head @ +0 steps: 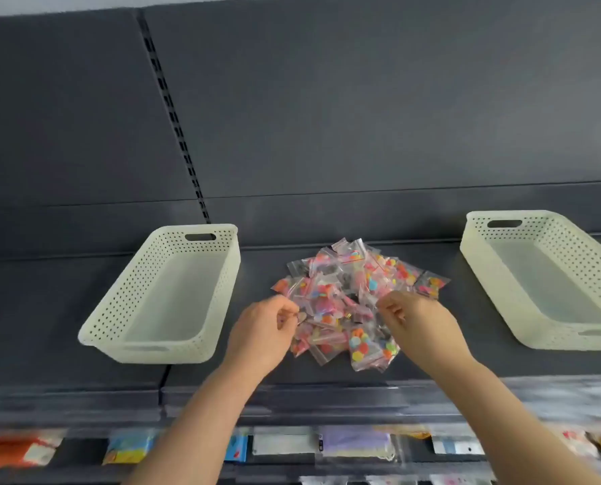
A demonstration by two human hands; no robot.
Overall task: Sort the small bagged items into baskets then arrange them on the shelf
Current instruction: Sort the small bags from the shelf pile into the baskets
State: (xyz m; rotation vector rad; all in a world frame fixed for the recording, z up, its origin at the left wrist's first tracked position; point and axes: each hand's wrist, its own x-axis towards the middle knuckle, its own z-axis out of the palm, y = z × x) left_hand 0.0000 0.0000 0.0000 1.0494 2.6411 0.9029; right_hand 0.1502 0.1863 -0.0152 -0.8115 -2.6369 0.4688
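left hand (262,330) at the left edge of the pile, fingers curled in, thumb and fingertips pinched narrow on the corner of a small clear bag; exactly which bag, hard to tell. right hand (414,320) at the right edge of the pile, fingers likewise curled and pinched close over the bags, seemingly on a bag edge, grip not clear enough to be sure. both forearms bare, reaching up from the bottom of the view.

between the hands, heap of small bagged items (353,302): clear zip bags with bright round pieces inside, red, orange, yellow, blue, piled loosely on the dark shelf (47,309), some bags overlapping, a few spilling toward the front edge.

left of the pile, cream perforated basket (117,320), nothing inside, well apart from the left hand. right of the pile, second cream basket (474,274), also with nothing inside, partly cut by the frame edge.

behind, dark back panel with slotted upright (173,117). below the shelf lip, blurred packets on a lower tier (355,444).
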